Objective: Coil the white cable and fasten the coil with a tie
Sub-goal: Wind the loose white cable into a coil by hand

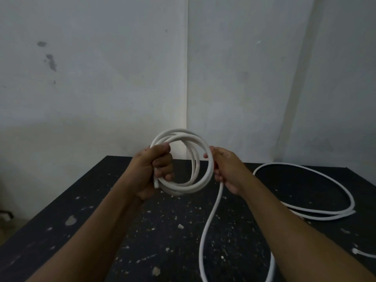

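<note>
A coil of white cable (184, 137) made of several loops is held upright above the dark table (114, 231). My left hand (151, 171) is closed around the coil's left side, with a cable end sticking out below the fingers. My right hand (225, 169) pinches the coil's right side. From it a loose strand of cable (209, 218) hangs down, curves near the table's front edge and runs to wide slack loops (333, 212) lying flat on the right. No tie is visible.
The table is black and speckled with pale paint flecks. A small white piece (364, 253), perhaps a cable end, lies at the right edge. Grey walls meet in a corner (186, 78) right behind the table.
</note>
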